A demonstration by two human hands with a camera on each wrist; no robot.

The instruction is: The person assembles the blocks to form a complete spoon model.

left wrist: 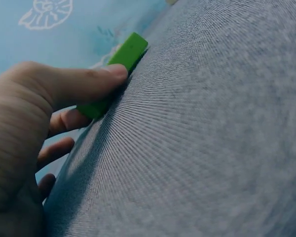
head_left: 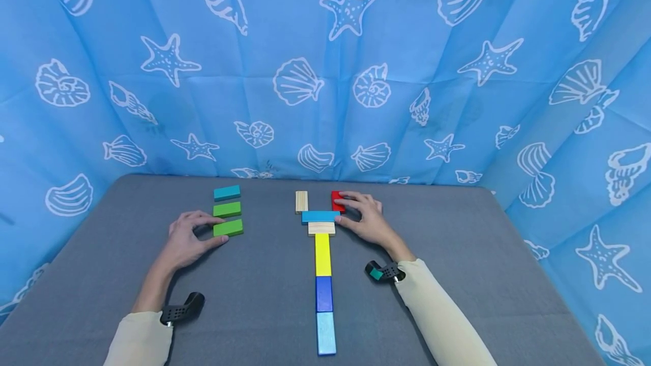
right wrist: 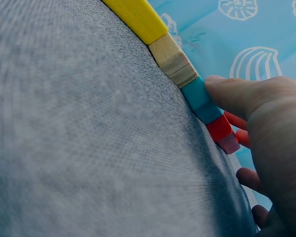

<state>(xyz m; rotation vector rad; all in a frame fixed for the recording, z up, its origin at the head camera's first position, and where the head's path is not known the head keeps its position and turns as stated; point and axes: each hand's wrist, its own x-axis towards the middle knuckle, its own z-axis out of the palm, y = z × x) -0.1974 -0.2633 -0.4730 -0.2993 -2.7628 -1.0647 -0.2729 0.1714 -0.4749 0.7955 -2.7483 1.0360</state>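
Note:
My left hand (head_left: 188,239) pinches the nearest green block (head_left: 228,227) between thumb and index finger, its other fingers loosely bent. Behind that block lie a second green block (head_left: 226,209) and a teal block (head_left: 226,192). My right hand (head_left: 367,220) has its fingers curled over a red block (head_left: 335,205), while its thumb tip is right at the right end of a blue crosswise block (head_left: 320,217). The red block abuts that end's far side, partly covered by fingers. In the right wrist view, the thumb (right wrist: 232,94) overlaps the blue block (right wrist: 200,101).
A pale wooden block (head_left: 302,201) lies behind the crosswise block's left end. In front runs a line: another wooden block (head_left: 321,229), then yellow (head_left: 322,255), dark blue (head_left: 324,293) and light blue (head_left: 326,333) blocks. A shell-patterned blue curtain (head_left: 315,123) borders the grey table (head_left: 244,309).

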